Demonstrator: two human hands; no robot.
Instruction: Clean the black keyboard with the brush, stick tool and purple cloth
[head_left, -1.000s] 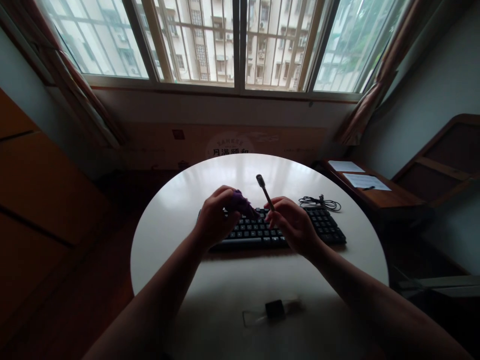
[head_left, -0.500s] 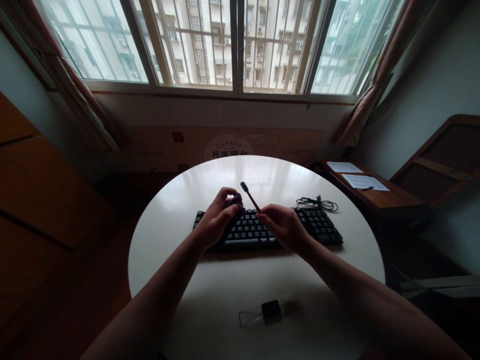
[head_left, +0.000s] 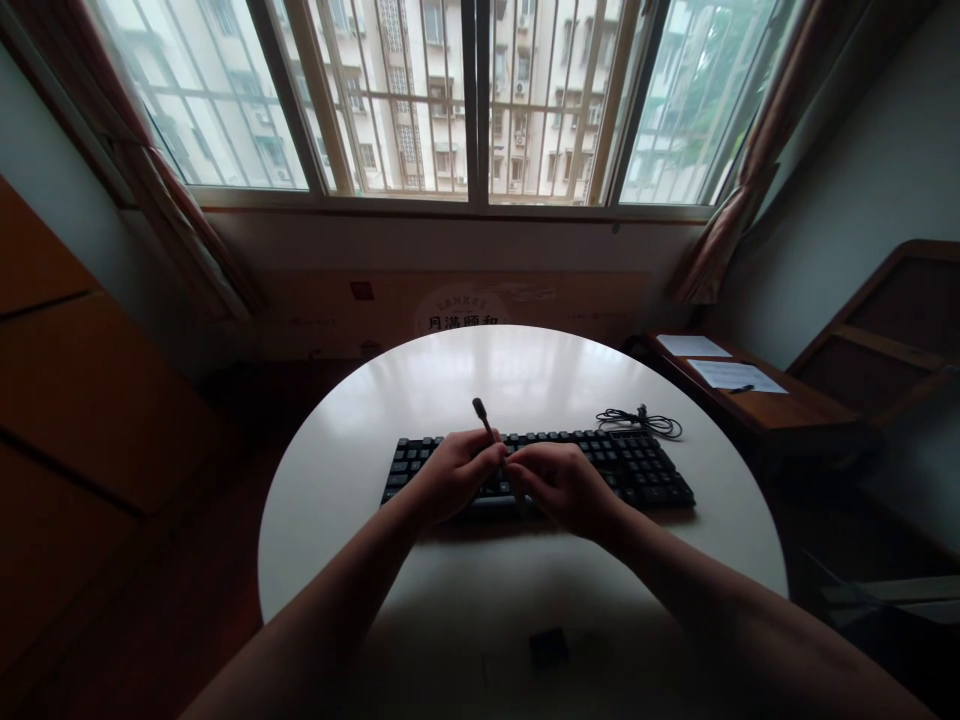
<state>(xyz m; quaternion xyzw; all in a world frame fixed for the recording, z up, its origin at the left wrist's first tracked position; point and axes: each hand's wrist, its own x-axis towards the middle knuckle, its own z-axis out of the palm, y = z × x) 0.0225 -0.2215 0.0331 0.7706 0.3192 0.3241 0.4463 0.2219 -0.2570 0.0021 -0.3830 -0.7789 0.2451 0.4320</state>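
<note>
Both my hands are low over the middle of a black keyboard [head_left: 637, 468] on a round white table [head_left: 315, 480]. My right hand [head_left: 561, 486] is closed around a thin dark stick with a small thick head [head_left: 480, 410], which slants up and to the left between the hands. My left hand [head_left: 452, 482] is curled shut, its fingertips touching the stick's shaft. The purple lump it held earlier does not show now. The keys under the hands are hidden.
A coiled black cable [head_left: 641, 421] lies behind the keyboard's right end. A small black block on a clear strip [head_left: 548, 647] sits near the table's front edge. A wooden side table with papers [head_left: 720, 372] stands at the right. Windows are behind.
Both hands have dropped from above the keyboard down onto it and come together. The stick has tilted further left and lower. The purple lump in my left hand has gone out of sight.
</note>
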